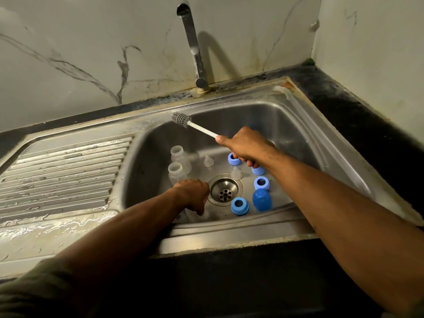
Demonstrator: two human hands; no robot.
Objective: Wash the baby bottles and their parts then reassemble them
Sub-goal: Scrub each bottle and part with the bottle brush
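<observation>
My right hand (246, 146) grips the white handle of a bottle brush (202, 128); its grey bristle head points up and left over the sink (296, 125). My left hand (195, 193) reaches down at the basin's near left, its fingers curled on a clear bottle that is mostly hidden under it. Two clear bottles (180, 167) stand at the left of the basin. Two clear nipples (208, 161) sit near the drain (225, 190). Several blue collar rings (239, 205) and a blue cap (262, 199) lie to the right.
A chrome tap (195, 47) rises behind the basin, with no water running. A wet ribbed drainboard (64, 173) lies to the left. Dark countertop (358, 115) borders the sink at the right, under marbled walls.
</observation>
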